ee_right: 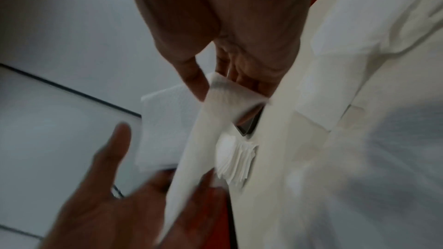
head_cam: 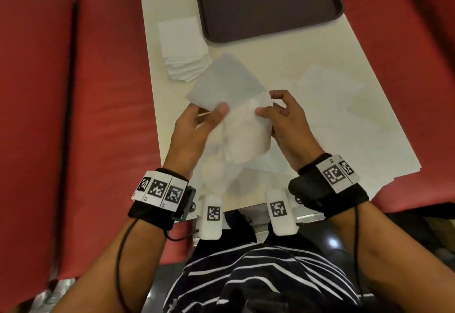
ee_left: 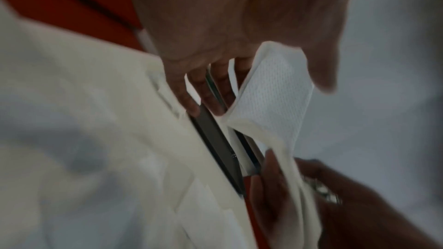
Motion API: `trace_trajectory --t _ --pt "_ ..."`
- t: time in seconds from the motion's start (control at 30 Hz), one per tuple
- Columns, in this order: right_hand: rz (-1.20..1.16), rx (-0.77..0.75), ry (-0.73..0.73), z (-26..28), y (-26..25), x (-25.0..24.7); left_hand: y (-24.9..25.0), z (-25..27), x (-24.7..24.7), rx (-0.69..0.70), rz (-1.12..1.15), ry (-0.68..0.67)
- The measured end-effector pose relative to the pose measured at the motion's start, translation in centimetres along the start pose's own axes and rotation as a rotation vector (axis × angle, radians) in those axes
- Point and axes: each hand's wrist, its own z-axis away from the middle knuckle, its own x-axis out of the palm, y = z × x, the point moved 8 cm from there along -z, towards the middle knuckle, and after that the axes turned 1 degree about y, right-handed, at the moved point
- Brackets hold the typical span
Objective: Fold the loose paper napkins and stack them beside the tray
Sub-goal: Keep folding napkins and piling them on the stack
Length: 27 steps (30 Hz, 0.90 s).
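White table [head_cam: 283, 61] between red seats; tray [head_cam: 267, 5] at 12 o'clock, folded stack [head_cam: 183, 49] at its 9 o'clock. Left hand [head_cam: 197, 125] and right hand [head_cam: 283, 118] each pinch the napkin [head_cam: 231, 96] mid-air. Risk: uneven pinches could skew the crease.

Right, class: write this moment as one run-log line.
step: folding | left hand: pinches white paper napkin | right hand: pinches same napkin | folded napkin stack: beside dark brown plastic tray

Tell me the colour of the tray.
Dark brown tray, clearest in the head view.
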Motion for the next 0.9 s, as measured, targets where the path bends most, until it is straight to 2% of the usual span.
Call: trace_trajectory --t 0.1,0.2,0.37,0.43,0.57,0.63,0.73,0.83,0.9 --pt "0.101 -0.007 -0.036 0.2 0.5 -0.1 1.7 0.2 -0.5 0.229 -0.334 0.047" --pt "0.087 -0.027 -0.067 0.3 0.5 -0.1 3.4 0.2 -0.5 0.369 -0.404 0.075" --pt "-0.032 -0.094 -0.105 0.3 -0.4 0.0 4.3 1.5 1.1 0.569 -0.558 -0.100" --pt "-0.055 -0.144 -0.176 0.5 -1.3 0.2 3.4 1.4 1.0 0.471 -0.463 -0.105" --pt "-0.017 -0.187 -0.260 -0.1 -2.1 0.2 -0.3 -0.2 -0.3 -0.069 0.199 0.031" --pt "0.060 -0.213 -0.264 -0.8 -2.1 0.2 -1.5 -0.4 0.4 -0.224 0.218 -0.033" --pt "0.204 -0.296 -0.260 -1.8 -1.8 0.1 -2.4 -1.1 0.7 -0.214 0.058 -0.145" --pt "0.365 -0.418 -0.268 -2.2 -2.0 0.7 -3.1 -2.8 -1.1 -0.203 0.019 -0.086" --pt "0.384 -0.406 -0.257 -2.5 -2.2 1.4 -2.7 -3.9 -2.1 -0.181 -0.009 -0.076"
